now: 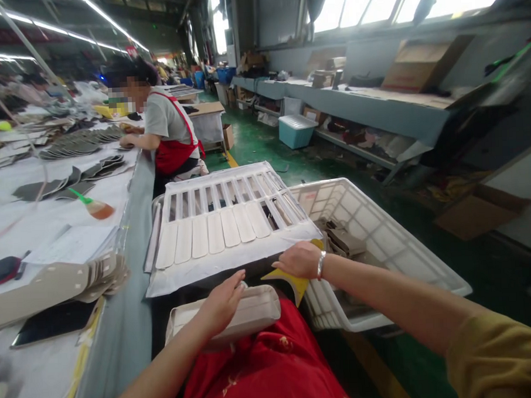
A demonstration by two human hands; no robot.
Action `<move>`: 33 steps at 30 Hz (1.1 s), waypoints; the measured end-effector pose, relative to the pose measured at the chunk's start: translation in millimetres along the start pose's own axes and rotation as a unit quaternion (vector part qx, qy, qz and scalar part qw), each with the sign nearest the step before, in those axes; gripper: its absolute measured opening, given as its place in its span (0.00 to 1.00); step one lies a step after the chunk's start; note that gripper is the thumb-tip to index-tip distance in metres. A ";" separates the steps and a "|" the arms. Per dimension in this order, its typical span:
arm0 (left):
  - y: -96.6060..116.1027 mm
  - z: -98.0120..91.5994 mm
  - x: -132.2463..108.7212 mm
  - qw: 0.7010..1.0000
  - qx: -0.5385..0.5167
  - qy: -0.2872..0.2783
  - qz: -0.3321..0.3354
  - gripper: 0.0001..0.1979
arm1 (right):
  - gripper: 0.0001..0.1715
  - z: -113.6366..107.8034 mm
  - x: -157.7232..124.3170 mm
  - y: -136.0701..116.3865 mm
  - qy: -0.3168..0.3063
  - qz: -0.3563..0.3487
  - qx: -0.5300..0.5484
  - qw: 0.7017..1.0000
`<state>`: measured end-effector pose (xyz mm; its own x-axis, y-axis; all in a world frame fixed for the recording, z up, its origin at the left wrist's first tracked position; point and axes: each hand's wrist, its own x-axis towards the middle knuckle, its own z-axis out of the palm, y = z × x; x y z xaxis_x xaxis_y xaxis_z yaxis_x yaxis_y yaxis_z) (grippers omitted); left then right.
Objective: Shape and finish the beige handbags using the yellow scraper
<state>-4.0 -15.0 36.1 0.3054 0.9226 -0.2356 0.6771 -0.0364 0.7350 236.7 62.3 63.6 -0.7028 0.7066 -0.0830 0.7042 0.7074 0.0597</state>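
My left hand [223, 300] rests against a stack of pale, rounded pieces [257, 314] on my lap, over the red apron [273, 369]. What its fingers hold, if anything, is hidden. My right hand [298, 261], with a silver bracelet at the wrist, is by the front right corner of a white slatted rack, above a yellow piece [291, 282]; its fingers are bent together and their contents cannot be made out. Several pale oblong strips [215, 232] lie side by side in a row on the rack [172, 280].
At the right stands a white plastic crate [395, 249] with brown pieces in it. The left table [135, 228] bears grey-brown pieces, a phone [55, 322] and a glue brush [97, 208]. A person in a red apron [170, 150] sits ahead.
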 end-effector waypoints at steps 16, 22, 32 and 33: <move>20.2 6.5 78.2 0.941 0.108 -0.313 0.070 0.19 | 0.21 37.0 26.2 -16.4 -0.070 -0.140 0.030 0.987; 22.9 29.3 63.0 0.933 0.286 -0.208 0.067 0.37 | 0.19 43.9 30.9 -4.5 -0.088 -0.204 0.040 0.974; 29.4 34.9 54.7 0.958 0.193 -0.192 0.093 0.41 | 0.31 37.3 -0.4 1.0 -0.140 -0.033 0.124 0.982; 25.9 27.6 52.6 0.961 0.162 -0.205 0.091 0.38 | 0.32 33.2 -3.0 4.3 -0.133 -0.008 0.159 0.978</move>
<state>48.1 21.9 25.2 0.6319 0.6627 -0.4019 0.7402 -0.3623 0.5665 245.2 62.6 31.0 -0.6919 0.6367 -0.3403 0.7195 0.6466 -0.2532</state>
